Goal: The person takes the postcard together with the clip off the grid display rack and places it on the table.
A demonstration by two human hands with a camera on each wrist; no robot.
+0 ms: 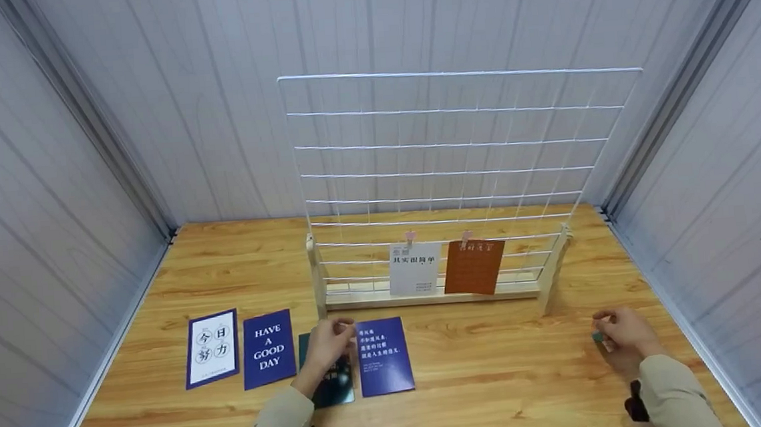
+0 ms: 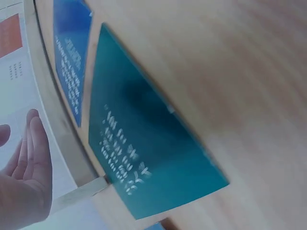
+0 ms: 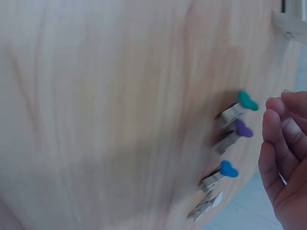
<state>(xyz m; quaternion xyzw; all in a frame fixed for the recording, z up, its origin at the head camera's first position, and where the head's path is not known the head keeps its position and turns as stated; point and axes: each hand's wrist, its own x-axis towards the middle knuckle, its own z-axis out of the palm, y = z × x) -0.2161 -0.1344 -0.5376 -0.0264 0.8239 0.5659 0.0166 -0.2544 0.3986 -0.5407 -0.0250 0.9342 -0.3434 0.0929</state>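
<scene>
Left, four flat on table (image 1: pixel 485 373): blue-bordered white card (image 1: pixel 211 349); English-lettered blue card (image 1: pixel 268 348); dark green card (image 2: pixel 144 143), partly hidden by left hand (image 1: pixel 326 346) (fingers loose, empty); second blue card (image 1: pixel 385 357). Centre, wire rack (image 1: pixel 444 172): white card (image 1: pixel 415 274), orange card (image 1: pixel 475 267), two pink clips (image 1: pixel 410 237). Right, four heart-topped clips (image 3: pixel 243 128) near empty, relaxed right hand (image 1: pixel 626 331).

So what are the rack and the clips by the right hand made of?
The rack's grid is probably white-coated metal: thin, straight, shiny bars. Its base seems matte wood, pale and blocky. The clips seem plain wood, dull tan; the coloured tops are unclear.
</scene>
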